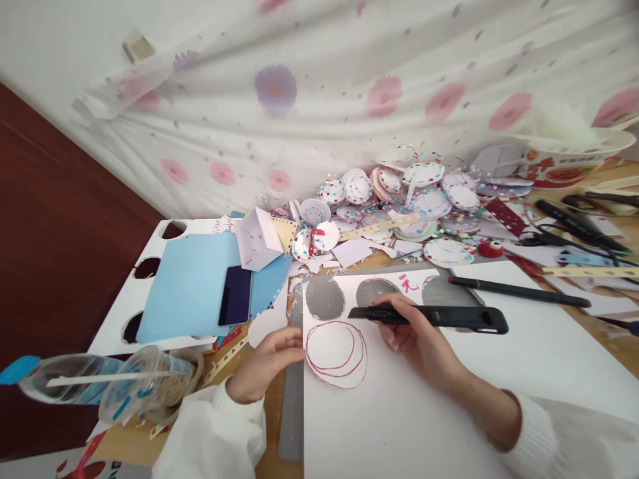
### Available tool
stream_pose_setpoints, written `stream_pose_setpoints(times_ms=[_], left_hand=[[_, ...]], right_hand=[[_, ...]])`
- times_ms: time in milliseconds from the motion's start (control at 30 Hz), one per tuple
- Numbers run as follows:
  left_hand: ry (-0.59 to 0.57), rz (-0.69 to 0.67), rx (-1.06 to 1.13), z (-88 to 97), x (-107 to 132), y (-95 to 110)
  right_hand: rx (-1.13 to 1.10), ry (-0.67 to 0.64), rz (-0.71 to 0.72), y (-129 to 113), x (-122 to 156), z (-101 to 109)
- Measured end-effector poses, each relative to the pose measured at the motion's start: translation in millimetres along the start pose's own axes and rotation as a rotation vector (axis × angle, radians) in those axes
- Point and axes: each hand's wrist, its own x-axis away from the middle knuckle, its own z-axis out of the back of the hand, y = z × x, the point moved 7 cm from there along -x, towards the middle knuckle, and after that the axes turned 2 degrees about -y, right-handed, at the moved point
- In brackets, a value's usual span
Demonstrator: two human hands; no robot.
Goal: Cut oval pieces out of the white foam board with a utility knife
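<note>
My right hand (412,336) grips a black utility knife (449,318), held level just above a white paper sheet (389,426). The knife's front end points left. On the sheet below it are overlapping red circles (335,356) drawn in pen. Round holes (325,298) are cut along the sheet's top edge, showing a grey mat beneath, with a red character written between them. My left hand (274,359) is at the sheet's left edge, thumb and fingers pinched together there. The edge seems to lie between them, though the fingertips are partly hidden.
Left of the mat lie blue paper (184,286), a dark phone (235,296) and a folded paper box (258,239). A plastic bottle (70,379) lies at the far left. Decorated paper discs (424,203) pile up behind. A black pen (519,291) rests on the right, near an instant-noodle bowl (569,163).
</note>
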Motion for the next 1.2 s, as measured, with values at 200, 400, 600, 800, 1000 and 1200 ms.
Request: stream_pose_setpoints(times_ms=[200, 400, 600, 800, 1000, 1200], left_hand=[[-0.019, -0.004, -0.153, 1.4, 3.7, 2.5], [0.033, -0.046, -0.101, 0.5, -0.1, -3.4], [0.061, -0.108, -0.152, -6.1, -3.8, -5.7], [0.066, -0.196, -0.259, -8.2, -6.8, -9.1], [0.353, -0.294, -0.543, 15.2, -0.5, -19.7], [0.358, -0.287, -0.526, 4.3, 2.0, -23.9]], right_hand=[[0.007, -0.003, -0.023, 2.1, 1.6, -1.0], [-0.005, -0.002, 0.0, 2.7, 1.4, 1.6], [-0.004, -0.006, -0.022, 2.2, 2.2, -0.2], [0.014, 0.008, -0.029, 3.3, 0.5, 0.1], [0.005, 0.055, -0.07, 11.9, -3.9, 6.8], [-0.02, 0.079, -0.077, 13.1, -6.3, 10.8]])
